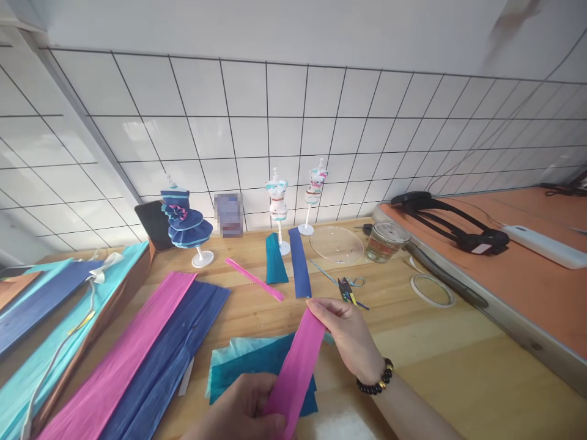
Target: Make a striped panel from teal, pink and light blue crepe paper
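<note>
A strip of pink crepe paper (300,360) is stretched between my two hands above the wooden table. My right hand (343,330), with a beaded bracelet at the wrist, pinches its far end. Lower down, my left hand (247,406) grips the near part, and the strip's end runs out of the picture. Beneath the strip lie teal paper pieces (247,370), partly covered by it and my left hand. Just beyond my right hand are a blue strip (300,263), a teal strip (276,260) and small snips (347,291) with dark blades.
Long pink (132,342) and navy paper (174,342) lie at left. A mini dress form in a blue paper dress (188,214) and two bare forms (277,201) stand along the tiled wall. At right are a glass jar (387,241), a tape ring (431,289) and a black headset (452,223).
</note>
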Demonstrator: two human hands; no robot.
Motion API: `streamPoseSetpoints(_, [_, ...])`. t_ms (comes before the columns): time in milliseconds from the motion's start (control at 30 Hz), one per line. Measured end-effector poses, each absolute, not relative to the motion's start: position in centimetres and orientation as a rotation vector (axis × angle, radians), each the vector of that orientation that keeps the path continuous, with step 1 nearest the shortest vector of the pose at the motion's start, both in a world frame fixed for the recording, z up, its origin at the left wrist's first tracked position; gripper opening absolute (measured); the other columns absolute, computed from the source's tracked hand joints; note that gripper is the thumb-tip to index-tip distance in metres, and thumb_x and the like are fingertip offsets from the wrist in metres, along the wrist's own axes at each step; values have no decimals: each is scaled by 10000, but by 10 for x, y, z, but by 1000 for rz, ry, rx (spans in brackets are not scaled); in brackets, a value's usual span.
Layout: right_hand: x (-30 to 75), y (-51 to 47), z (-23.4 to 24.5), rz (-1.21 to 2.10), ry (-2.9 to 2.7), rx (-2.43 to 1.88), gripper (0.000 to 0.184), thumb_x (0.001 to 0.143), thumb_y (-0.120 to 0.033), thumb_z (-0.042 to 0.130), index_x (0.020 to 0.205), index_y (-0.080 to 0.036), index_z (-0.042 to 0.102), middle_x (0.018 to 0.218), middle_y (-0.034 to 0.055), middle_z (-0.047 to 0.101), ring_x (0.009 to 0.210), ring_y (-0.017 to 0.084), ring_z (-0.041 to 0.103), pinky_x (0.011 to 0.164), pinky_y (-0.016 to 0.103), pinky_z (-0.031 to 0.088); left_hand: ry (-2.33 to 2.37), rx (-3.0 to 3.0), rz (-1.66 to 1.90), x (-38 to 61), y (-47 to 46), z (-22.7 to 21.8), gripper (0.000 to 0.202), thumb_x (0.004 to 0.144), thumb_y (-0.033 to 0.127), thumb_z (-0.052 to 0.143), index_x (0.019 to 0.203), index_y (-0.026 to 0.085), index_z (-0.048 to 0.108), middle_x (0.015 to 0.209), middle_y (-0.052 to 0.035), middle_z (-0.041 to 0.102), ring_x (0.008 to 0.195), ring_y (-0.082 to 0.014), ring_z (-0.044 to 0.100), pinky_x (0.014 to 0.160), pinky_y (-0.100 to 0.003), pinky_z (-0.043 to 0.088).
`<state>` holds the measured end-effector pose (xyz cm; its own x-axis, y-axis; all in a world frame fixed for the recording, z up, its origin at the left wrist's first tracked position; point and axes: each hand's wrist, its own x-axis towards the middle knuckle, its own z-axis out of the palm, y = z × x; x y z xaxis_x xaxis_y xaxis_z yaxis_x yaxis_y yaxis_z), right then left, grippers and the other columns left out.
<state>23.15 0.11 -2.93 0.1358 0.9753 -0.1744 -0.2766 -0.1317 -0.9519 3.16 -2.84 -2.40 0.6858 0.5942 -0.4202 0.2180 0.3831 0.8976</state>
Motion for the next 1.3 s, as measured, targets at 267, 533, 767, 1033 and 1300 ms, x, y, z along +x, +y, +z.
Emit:
streamPoseSetpoints(267, [232, -1, -26, 1430, -975, -1125, 319, 697, -472, 722, 828, -181, 715, 731, 38, 690, 690, 158, 604, 631, 268, 454, 783, 1110, 372, 29, -28, -30, 286, 674, 368, 721, 796, 134, 608, 703, -18, 639, 608, -118, 567, 582, -222, 404])
streamPoseSetpoints(533, [234, 1, -24, 1381, -987, -1177, 322, 715, -482, 699, 774, -166, 718, 703, 32, 688, 666, 155, 594, 617, 267, 451, 830, 1149, 310, 29, -29, -25, 214, 672, 302, 706, 785, 134, 638, 680, 9, 606, 628, -109, 528, 558, -198, 348])
streamPoseSetpoints(767, [235, 1, -23, 1464, -913, -1115, 459, 781, -551, 605, 1037, -175, 669, 776, 61, 713, 690, 180, 648, 640, 304, 483, 809, 1114, 349, 29, -27, -27, 297, 647, 348, 746, 801, 122, 630, 669, 6, 602, 603, -103, 536, 559, -201, 363])
streamPoseSetpoints(1033, [232, -1, -24, 1547, -855, -1045, 531, 707, -448, 729, 1133, -161, 594, 864, 80, 717, 842, 242, 677, 781, 395, 495, 794, 1064, 351, 27, -28, -33, 331, 651, 395, 751, 813, 136, 625, 693, -23, 661, 617, -126, 593, 592, -227, 416])
streamPoseSetpoints(1300, [233, 2, -25, 1506, -743, -1050, 508, 691, -455, 741, 1092, -177, 599, 871, 72, 722, 862, 239, 681, 786, 377, 494, 845, 1110, 279, 28, -28, -28, 418, 611, 508, 746, 737, 131, 616, 658, -17, 630, 625, -138, 568, 551, -213, 370])
